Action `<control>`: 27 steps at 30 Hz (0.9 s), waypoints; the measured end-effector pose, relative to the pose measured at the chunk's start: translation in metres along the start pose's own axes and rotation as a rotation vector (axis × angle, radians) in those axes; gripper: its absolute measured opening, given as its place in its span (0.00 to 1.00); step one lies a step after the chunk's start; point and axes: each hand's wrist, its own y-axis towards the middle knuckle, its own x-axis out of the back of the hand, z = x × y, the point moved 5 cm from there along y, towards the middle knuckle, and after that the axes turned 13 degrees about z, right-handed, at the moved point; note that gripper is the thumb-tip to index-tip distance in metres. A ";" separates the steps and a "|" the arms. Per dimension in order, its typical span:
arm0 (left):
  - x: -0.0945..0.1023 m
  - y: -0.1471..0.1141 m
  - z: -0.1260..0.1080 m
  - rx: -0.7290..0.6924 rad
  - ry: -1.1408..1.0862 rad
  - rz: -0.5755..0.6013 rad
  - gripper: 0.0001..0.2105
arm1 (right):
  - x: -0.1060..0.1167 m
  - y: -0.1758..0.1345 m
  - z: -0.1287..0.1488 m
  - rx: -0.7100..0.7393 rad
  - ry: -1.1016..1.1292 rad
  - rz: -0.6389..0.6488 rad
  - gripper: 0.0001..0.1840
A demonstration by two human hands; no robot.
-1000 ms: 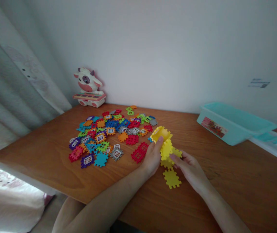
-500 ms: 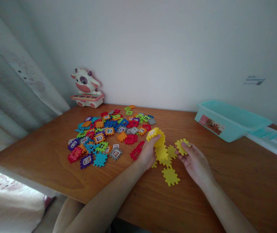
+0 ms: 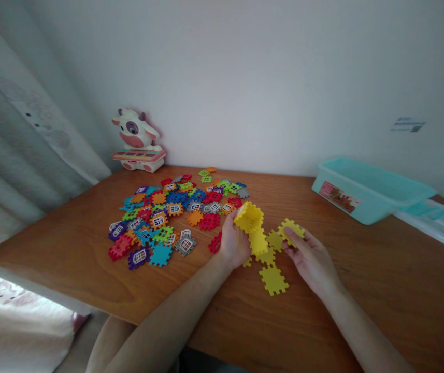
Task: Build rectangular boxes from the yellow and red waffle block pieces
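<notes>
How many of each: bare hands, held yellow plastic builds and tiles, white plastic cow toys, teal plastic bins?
Bare hands (left hand, right hand): 2
Yellow toothed plastic build, left hand: 1
Yellow square plastic tile, right hand: 1
White plastic cow toy: 1
Teal rectangular plastic bin: 1
Total: 6

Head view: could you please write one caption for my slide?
Left hand holding joined yellow tiles, right hand holding a single yellow tile, beside multicoloured pieces on a wooden table.

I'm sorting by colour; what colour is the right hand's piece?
The right hand holds a yellow piece, clearest in the head view.
</notes>
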 end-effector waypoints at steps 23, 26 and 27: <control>-0.007 -0.004 -0.004 -0.128 0.027 0.024 0.08 | 0.006 0.000 0.010 0.127 -0.044 -0.087 0.33; -0.005 -0.003 -0.007 -0.179 0.049 -0.003 0.10 | 0.014 0.002 0.010 0.117 -0.066 -0.136 0.24; -0.003 -0.003 -0.007 -0.185 0.056 -0.016 0.11 | 0.016 0.002 0.009 0.105 -0.064 -0.151 0.22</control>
